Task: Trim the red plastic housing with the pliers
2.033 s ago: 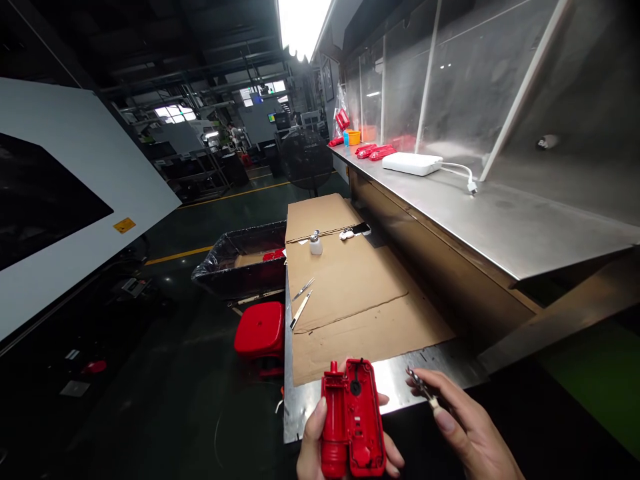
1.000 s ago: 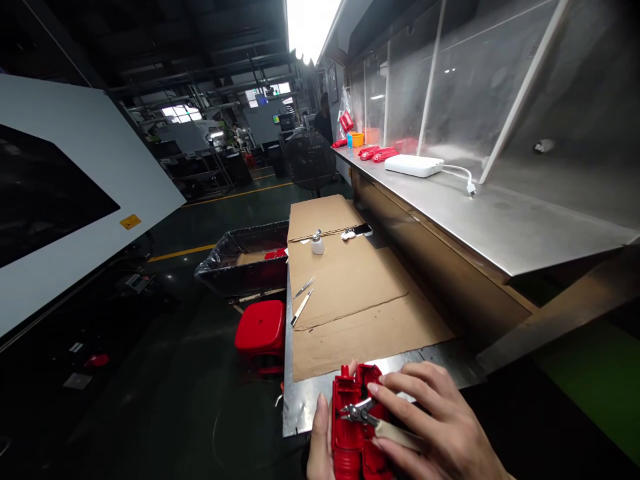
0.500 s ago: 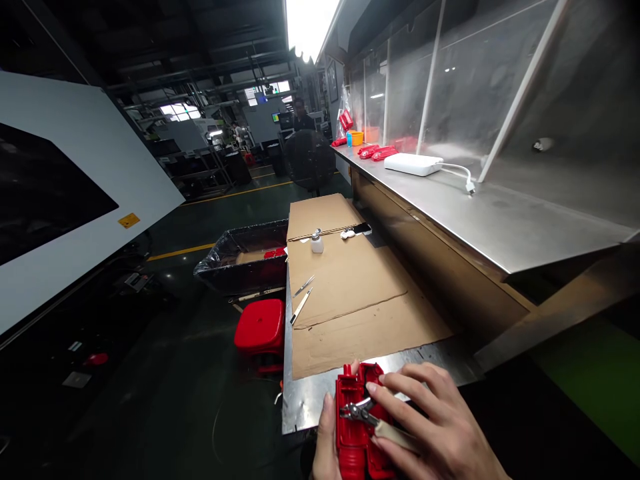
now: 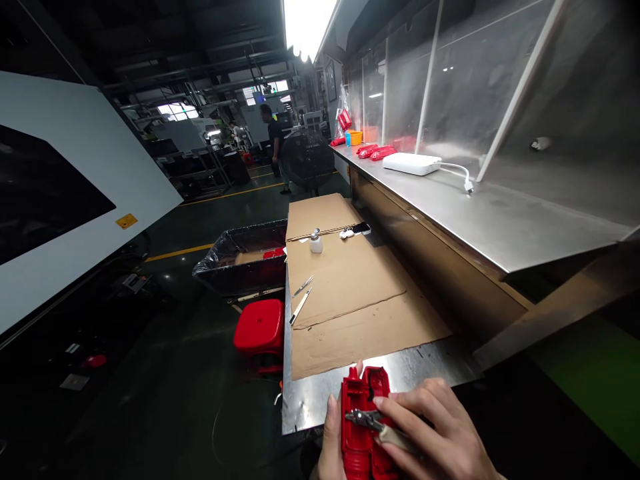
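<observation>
Grasping nippers [image 4: 367, 420], the right hand [image 4: 445, 440] could slip off the red housing [image 4: 361, 395] that the left hand [image 4: 330, 445] fingers [image 4: 333, 415] clasp, nicking them.

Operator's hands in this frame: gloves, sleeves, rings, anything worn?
Nothing worn that shows. The left hand and right hand are both bare: no gloves, rings or tape. There is no cuff or watch at the bit of right wrist in view, and the arms are out of frame. Nails look short and unpainted.
</observation>
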